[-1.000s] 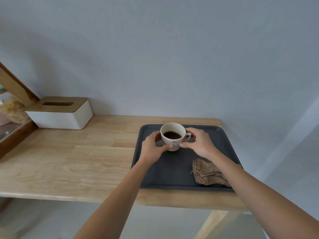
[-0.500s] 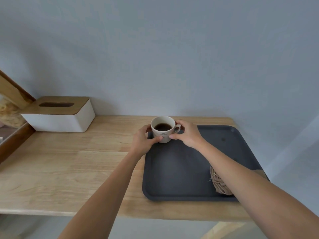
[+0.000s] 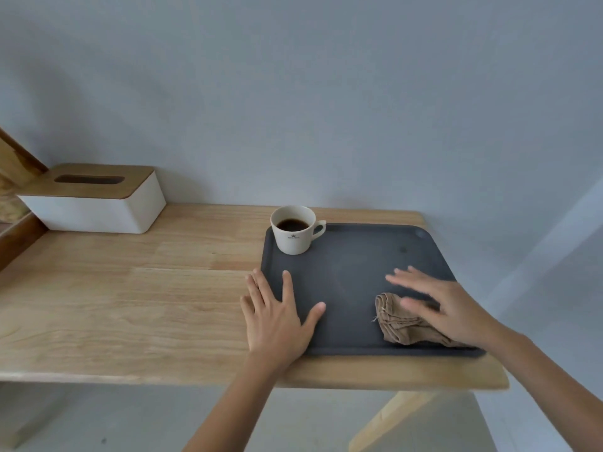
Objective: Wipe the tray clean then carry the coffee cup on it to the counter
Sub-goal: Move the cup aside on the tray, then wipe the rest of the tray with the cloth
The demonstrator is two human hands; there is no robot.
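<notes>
A dark grey tray (image 3: 359, 256) lies at the right end of a wooden table. A white coffee cup (image 3: 294, 230), filled with dark coffee, stands upright in the tray's far left corner, its handle to the right. A crumpled brown cloth (image 3: 403, 324) lies in the tray's near right part. My left hand (image 3: 277, 318) rests flat across the tray's left rim, fingers spread, holding nothing. My right hand (image 3: 443, 305) hovers open just above the cloth, blurred, and covers the cloth's right side.
A white tissue box with a wooden lid (image 3: 94, 199) stands at the back left against the grey wall. The wooden table (image 3: 130, 305) stretches left of the tray. Its front edge and right end lie close to the tray.
Both hands let go of the cup, which now stands in the tray's far left corner. My left hand dropped to the tray's left rim; my right hand moved back over the cloth.
</notes>
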